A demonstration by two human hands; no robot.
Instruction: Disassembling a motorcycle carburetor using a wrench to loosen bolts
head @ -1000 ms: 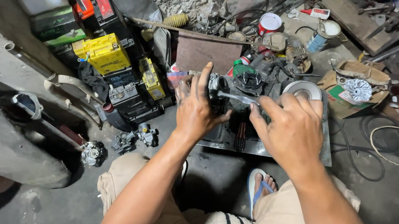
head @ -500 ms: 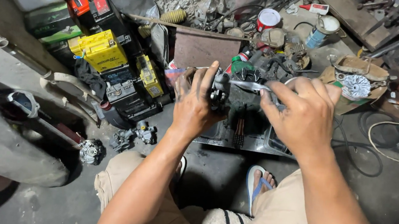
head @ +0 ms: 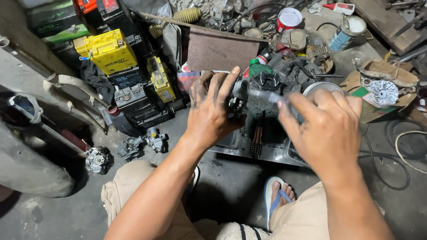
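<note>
My left hand (head: 213, 110), grimy with grease, grips a dark metal carburetor (head: 251, 98) and holds it up above a shallow metal tray (head: 272, 151). My right hand (head: 326, 131) is closed on a thin metal tool (head: 268, 96) whose tip lies against the top of the carburetor; the tool looks blurred. A wire brush (head: 256, 141) lies in the tray just under the part. My knees and a foot in a blue sandal (head: 277, 198) show at the bottom of the view.
Several batteries, yellow (head: 108, 51), black and red, are stacked at the left. Two loose carburetors (head: 143, 144) lie on the concrete floor. Cans (head: 288, 19), a spray bottle (head: 346, 30), a round metal engine part (head: 382, 91) and coiled cable (head: 419, 146) crowd the back and right.
My right hand has slid to the right and lower with the tool, while the left hand keeps the carburetor in much the same spot. The view has shifted a little.
</note>
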